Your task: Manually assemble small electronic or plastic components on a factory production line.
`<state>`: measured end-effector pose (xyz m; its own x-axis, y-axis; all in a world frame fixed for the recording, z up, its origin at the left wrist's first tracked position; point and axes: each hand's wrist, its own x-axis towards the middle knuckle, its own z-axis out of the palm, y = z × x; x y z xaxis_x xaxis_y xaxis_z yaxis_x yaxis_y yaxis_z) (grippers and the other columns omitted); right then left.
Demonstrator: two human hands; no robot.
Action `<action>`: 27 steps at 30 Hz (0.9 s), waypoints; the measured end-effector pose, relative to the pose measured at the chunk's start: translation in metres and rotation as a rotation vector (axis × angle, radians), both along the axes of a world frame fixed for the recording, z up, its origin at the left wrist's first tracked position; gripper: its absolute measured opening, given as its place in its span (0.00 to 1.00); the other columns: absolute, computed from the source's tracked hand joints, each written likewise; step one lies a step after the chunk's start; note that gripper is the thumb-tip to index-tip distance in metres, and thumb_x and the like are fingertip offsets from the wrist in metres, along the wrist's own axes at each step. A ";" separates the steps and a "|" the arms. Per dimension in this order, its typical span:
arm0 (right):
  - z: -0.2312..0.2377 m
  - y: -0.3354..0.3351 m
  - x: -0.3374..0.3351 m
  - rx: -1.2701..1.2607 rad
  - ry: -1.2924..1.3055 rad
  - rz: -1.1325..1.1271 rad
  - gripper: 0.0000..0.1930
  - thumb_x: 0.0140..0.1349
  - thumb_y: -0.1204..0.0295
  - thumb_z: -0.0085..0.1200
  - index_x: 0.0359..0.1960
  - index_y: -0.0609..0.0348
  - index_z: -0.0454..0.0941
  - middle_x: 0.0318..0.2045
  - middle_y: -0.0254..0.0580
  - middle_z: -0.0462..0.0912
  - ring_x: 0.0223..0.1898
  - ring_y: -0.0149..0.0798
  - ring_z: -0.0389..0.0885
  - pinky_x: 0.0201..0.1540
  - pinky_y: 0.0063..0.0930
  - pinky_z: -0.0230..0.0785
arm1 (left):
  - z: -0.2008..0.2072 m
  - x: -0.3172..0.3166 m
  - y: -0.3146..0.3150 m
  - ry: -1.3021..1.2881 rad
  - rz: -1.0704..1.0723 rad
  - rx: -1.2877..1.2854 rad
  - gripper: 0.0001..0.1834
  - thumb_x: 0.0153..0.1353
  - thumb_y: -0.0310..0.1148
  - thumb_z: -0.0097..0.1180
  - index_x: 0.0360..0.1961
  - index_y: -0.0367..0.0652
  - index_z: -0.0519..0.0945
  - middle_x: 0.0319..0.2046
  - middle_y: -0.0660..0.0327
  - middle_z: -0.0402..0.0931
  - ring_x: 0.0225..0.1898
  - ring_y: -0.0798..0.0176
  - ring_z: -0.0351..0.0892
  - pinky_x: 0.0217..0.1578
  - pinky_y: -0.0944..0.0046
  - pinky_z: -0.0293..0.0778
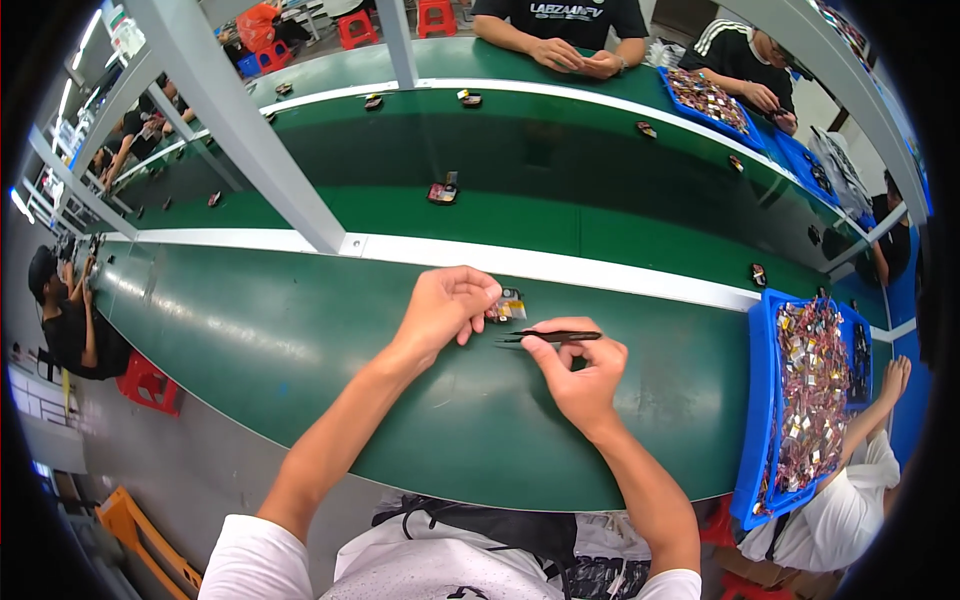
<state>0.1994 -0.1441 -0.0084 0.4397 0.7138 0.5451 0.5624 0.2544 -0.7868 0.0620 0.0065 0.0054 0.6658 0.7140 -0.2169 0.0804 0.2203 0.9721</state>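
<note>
Over the green table (pixel 300 330), my left hand (pixel 440 312) is closed, its thumb and fingertips pinching the left edge of a small dark electronic assembly (pixel 508 305). That assembly has a silvery, yellow-edged piece like a flat battery and some reddish wiring; the fingers hide part of it. Just to the right and nearer to me, my right hand (pixel 585 372) is shut on black tweezers (pixel 550 335). Their tips point left, below the assembly and apart from it. Whether the tips grip anything is too small to tell.
At the right end stands a blue tray (pixel 757 420) heaped with small wired parts. Beyond a white rail (pixel 560 271), a green conveyor belt (pixel 520 215) carries several small assemblies (pixel 443 190). A grey post (pixel 245 130) rises at left. Other people sit across and at both sides.
</note>
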 end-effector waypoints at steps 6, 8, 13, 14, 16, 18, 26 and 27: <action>-0.003 0.004 -0.004 -0.011 0.481 0.046 0.06 0.58 0.82 0.68 0.36 0.66 0.83 0.21 0.27 0.79 0.18 0.14 0.64 0.20 0.13 0.51 | -0.015 -0.006 -0.008 -0.019 0.041 -0.018 0.08 0.66 0.30 0.62 0.38 0.34 0.81 0.25 0.63 0.79 0.16 0.76 0.71 0.13 0.75 0.60; -0.001 0.004 -0.005 -0.027 0.498 0.033 0.07 0.58 0.82 0.68 0.36 0.66 0.83 0.22 0.27 0.80 0.19 0.15 0.66 0.20 0.13 0.52 | -0.019 -0.006 -0.013 -0.038 0.056 0.015 0.09 0.66 0.30 0.61 0.36 0.33 0.81 0.25 0.61 0.81 0.15 0.74 0.73 0.13 0.72 0.62; -0.001 0.002 -0.004 -0.065 0.289 -0.054 0.05 0.58 0.82 0.68 0.35 0.66 0.84 0.19 0.26 0.78 0.17 0.14 0.63 0.19 0.13 0.50 | -0.024 -0.004 -0.020 -0.062 0.044 0.078 0.10 0.69 0.30 0.58 0.38 0.32 0.77 0.23 0.60 0.80 0.14 0.72 0.75 0.11 0.71 0.63; -0.002 0.002 -0.004 -0.070 0.291 -0.055 0.05 0.58 0.82 0.68 0.35 0.66 0.84 0.19 0.26 0.78 0.17 0.14 0.63 0.19 0.13 0.50 | -0.023 -0.004 -0.021 -0.060 0.044 0.073 0.10 0.69 0.30 0.58 0.38 0.32 0.77 0.23 0.60 0.80 0.14 0.72 0.75 0.11 0.71 0.63; -0.004 0.002 -0.003 -0.069 0.249 -0.070 0.05 0.58 0.82 0.68 0.34 0.66 0.84 0.15 0.23 0.74 0.15 0.14 0.61 0.19 0.14 0.47 | -0.021 -0.003 -0.024 -0.061 0.039 0.092 0.10 0.69 0.31 0.58 0.38 0.32 0.77 0.23 0.60 0.81 0.14 0.72 0.75 0.11 0.70 0.64; -0.005 0.002 -0.002 -0.086 0.250 -0.081 0.05 0.58 0.81 0.68 0.34 0.65 0.84 0.14 0.22 0.72 0.15 0.14 0.60 0.19 0.14 0.46 | -0.021 -0.003 -0.025 -0.068 0.029 0.085 0.10 0.70 0.30 0.58 0.39 0.31 0.76 0.23 0.60 0.80 0.14 0.72 0.75 0.12 0.71 0.64; -0.006 0.000 0.001 -0.107 0.252 -0.076 0.06 0.58 0.80 0.69 0.36 0.65 0.84 0.13 0.21 0.70 0.15 0.13 0.59 0.18 0.15 0.44 | -0.020 -0.003 -0.028 -0.093 0.022 0.070 0.10 0.70 0.30 0.58 0.40 0.31 0.76 0.24 0.61 0.79 0.15 0.72 0.76 0.13 0.72 0.65; -0.005 0.000 0.001 -0.124 0.272 -0.068 0.06 0.58 0.81 0.68 0.36 0.65 0.84 0.15 0.22 0.72 0.16 0.13 0.59 0.19 0.15 0.44 | -0.021 -0.003 -0.028 -0.100 0.019 0.081 0.10 0.70 0.30 0.58 0.40 0.31 0.76 0.24 0.60 0.79 0.15 0.72 0.76 0.13 0.72 0.65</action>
<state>0.2001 -0.1445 -0.0136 0.6068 0.7312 0.3117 0.3398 0.1159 -0.9333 0.0592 -0.0218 -0.0153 0.6675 0.7390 -0.0908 -0.0213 0.1408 0.9898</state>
